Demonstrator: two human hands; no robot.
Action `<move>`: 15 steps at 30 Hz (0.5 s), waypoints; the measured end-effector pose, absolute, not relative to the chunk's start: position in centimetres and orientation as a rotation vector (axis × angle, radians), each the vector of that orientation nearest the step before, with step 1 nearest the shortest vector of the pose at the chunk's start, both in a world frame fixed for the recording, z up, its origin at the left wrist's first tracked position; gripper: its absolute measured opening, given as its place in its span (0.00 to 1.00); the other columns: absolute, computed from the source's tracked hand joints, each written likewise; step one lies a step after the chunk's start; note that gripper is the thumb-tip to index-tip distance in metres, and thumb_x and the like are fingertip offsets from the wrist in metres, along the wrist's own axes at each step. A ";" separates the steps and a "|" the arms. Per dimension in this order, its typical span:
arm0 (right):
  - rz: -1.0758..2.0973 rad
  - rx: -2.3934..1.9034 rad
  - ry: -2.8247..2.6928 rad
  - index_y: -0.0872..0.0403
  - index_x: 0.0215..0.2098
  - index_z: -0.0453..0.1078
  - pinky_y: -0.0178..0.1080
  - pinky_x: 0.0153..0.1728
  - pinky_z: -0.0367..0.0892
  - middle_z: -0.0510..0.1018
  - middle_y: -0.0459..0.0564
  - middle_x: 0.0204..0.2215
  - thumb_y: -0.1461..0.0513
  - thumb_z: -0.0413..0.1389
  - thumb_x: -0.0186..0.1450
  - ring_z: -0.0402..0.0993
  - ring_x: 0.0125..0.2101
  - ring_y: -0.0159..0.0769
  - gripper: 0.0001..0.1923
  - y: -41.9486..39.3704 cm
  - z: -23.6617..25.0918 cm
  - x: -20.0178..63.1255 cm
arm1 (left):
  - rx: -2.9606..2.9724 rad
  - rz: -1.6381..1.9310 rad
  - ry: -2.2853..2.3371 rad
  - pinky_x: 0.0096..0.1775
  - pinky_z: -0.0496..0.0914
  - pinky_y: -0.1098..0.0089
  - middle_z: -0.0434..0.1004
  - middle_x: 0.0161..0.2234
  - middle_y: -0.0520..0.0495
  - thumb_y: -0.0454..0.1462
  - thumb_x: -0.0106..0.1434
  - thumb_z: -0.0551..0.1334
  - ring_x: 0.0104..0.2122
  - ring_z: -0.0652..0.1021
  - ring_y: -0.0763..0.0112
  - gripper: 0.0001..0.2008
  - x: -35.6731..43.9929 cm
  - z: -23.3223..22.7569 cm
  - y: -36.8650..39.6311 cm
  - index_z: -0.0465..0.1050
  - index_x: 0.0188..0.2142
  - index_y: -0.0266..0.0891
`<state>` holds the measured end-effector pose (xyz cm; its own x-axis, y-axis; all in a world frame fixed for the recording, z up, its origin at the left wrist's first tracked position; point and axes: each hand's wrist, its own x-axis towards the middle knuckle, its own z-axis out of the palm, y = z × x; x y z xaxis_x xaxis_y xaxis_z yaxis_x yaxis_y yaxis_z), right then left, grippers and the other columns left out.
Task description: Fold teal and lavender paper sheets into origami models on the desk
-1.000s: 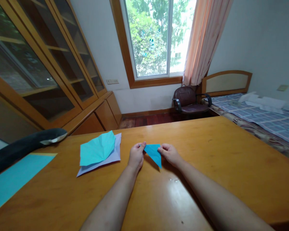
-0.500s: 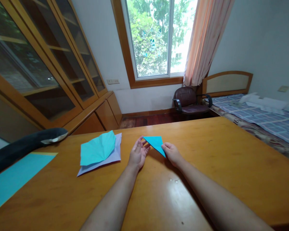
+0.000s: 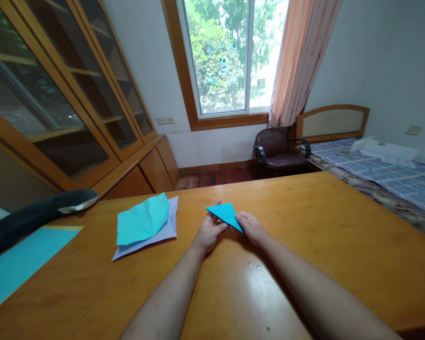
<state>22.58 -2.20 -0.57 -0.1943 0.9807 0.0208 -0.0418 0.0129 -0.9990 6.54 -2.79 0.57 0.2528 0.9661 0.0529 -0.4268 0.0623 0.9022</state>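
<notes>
Two hands, left hand (image 3: 208, 232) and right hand (image 3: 251, 227), each seemingly pinch a folded blue paper triangle (image 3: 225, 214) above the table (image 3: 304, 245).

Bare table (image 3: 322, 226) right; paper stack (image 3: 145, 224) blocks left

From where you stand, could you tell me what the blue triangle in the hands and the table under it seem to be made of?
Blue triangle: thin matte paper, judging by its sharp creases and flat, crisp edges. Table: probably wood or wood veneer with a glossy varnish, since faint grain shows and window light reflects off it.
</notes>
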 end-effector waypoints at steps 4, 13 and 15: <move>1.297 -1.118 -1.346 0.52 0.25 0.60 0.32 0.20 0.51 0.60 0.39 0.17 0.47 0.53 0.57 0.54 0.19 0.28 0.18 -1.9 -1.3 22.4 | 1.051 1.178 0.769 0.35 0.70 0.71 0.76 0.38 0.48 0.34 0.46 0.71 0.32 0.75 0.72 0.39 6.7 0.7 -2.9 0.61 0.57 0.42; 0.877 -1.177 -1.454 0.52 0.52 0.64 0.37 0.33 0.68 0.70 0.52 0.44 0.58 0.57 0.57 0.69 0.30 0.31 0.25 -1.9 -1.9 22.4 | 1.080 1.143 0.865 0.31 0.71 0.72 0.78 0.39 0.43 0.35 0.48 0.70 0.30 0.76 0.71 0.37 7.2 0.8 -3.0 0.61 0.58 0.37; 0.763 -1.135 -1.552 0.53 0.50 0.68 0.41 0.44 0.67 0.70 0.54 0.47 0.60 0.56 0.57 0.70 0.40 0.36 0.21 -2.0 -1.7 22.5 | 1.114 1.119 0.909 0.32 0.72 0.71 0.78 0.39 0.43 0.35 0.50 0.69 0.30 0.77 0.70 0.35 7.3 0.5 -2.9 0.62 0.57 0.36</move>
<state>22.46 -1.98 -1.69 -0.0325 0.9324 0.3599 0.2837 0.3539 -0.8912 7.28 -2.87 0.50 0.2183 0.9758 -0.0140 -0.2140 0.0618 0.9749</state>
